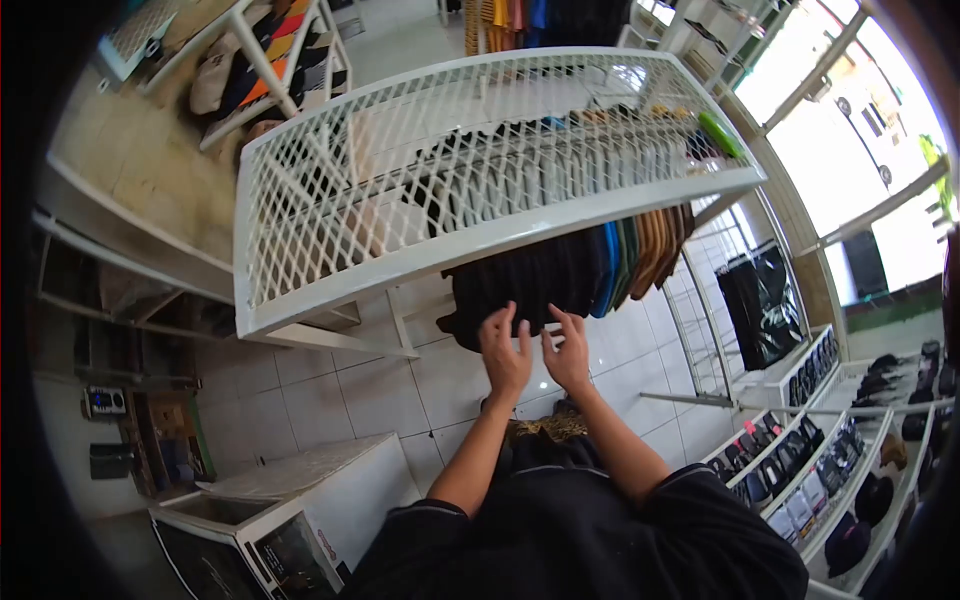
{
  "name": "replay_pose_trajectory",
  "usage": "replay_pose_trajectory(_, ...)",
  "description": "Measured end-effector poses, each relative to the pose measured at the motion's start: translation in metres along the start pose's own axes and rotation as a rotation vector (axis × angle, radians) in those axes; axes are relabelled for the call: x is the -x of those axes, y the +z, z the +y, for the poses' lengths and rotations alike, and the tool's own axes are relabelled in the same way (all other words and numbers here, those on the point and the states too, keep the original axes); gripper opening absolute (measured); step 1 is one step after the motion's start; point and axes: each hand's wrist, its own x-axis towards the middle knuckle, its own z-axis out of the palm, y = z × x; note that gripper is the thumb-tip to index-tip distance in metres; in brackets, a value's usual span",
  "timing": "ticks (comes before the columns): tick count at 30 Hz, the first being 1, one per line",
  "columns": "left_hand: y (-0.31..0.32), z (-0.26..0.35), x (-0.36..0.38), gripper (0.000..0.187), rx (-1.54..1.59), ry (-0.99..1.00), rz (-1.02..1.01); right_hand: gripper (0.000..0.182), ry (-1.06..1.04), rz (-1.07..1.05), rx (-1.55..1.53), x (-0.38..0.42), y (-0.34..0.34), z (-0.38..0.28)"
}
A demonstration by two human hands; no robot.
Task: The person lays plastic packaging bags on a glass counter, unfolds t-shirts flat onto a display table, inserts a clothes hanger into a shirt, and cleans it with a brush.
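Black cloth garments [525,275] hang in a left-to-right row beneath a white metal rack [500,240] with a diamond-mesh top, just ahead of the left hand [507,365] and right hand [570,362], both open, fingers loosely bent, about equally near, contact unclear.

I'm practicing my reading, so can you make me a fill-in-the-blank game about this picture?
1. The clothes nearest the left hand and right hand are colored ____.
2. The rack's mesh top is painted ____.
3. The bright thing at the top's right end is colored ____.
4. The floor under the rack is covered with pale ____.

Missing words: black; white; green; tiles.
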Motion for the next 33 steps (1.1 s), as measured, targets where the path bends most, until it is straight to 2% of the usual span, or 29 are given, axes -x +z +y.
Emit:
replay_pose_trajectory(3, 0.027, 0.027, 0.019, 0.045, 0.078, 0.046, -0.268, 0.045, 0.065, 0.047, 0.094, 0.024, -0.051, 0.050)
replay_pose_trajectory(4, 0.038, 0.035, 0.020, 0.045, 0.100, 0.079, -0.302, 0.043, 0.095, 0.069, 0.152, 0.028, -0.073, 0.062)
replay_pose_trajectory(11, 0.148, 0.109, 0.014, 0.046, 0.136, 0.273, -0.761, 0.036, 0.262, 0.444, 0.221, 0.034, -0.221, 0.146)
replay_pose_trajectory(17, 0.294, 0.198, 0.018, 0.045, 0.209, 0.470, -1.051, 0.033, 0.362, 0.678, 0.301, 0.018, -0.350, 0.238)
replay_pose_trajectory(23, 0.463, 0.279, 0.028, 0.043, 0.254, 0.499, -1.258, 0.033, 0.465, 0.671, 0.362, -0.025, -0.482, 0.330)
replay_pose_trajectory(25, 0.514, 0.286, 0.043, 0.045, 0.268, 0.310, -1.415, 0.030, 0.478, 0.697, 0.342, -0.038, -0.515, 0.357)
replay_pose_trajectory(26, 0.537, 0.286, 0.054, 0.045, 0.263, 0.294, -1.428, 0.029, 0.520, 0.683, 0.348, -0.046, -0.532, 0.365)
replay_pose_trajectory(28, 0.587, 0.281, 0.070, 0.047, 0.261, -0.021, -1.477, 0.027, 0.494, 0.666, 0.393, -0.064, -0.562, 0.394)
replay_pose_trajectory(29, 0.606, 0.280, 0.078, 0.056, 0.273, -0.228, -1.539, 0.028, 0.514, 0.656, 0.369, -0.074, -0.576, 0.411)
replay_pose_trajectory(30, 0.622, 0.284, 0.087, 0.056, 0.261, -0.248, -1.539, 0.029, 0.504, 0.660, 0.389, -0.082, -0.588, 0.434)
replay_pose_trajectory(32, 0.646, 0.283, 0.105, 0.067, 0.283, -0.639, -1.509, 0.030, 0.559, 0.609, 0.419, -0.100, -0.613, 0.455)
replay_pose_trajectory(33, 0.662, 0.273, 0.114, 0.077, 0.283, -0.717, -1.542, 0.031, 0.568, 0.588, 0.432, -0.109, -0.625, 0.467)
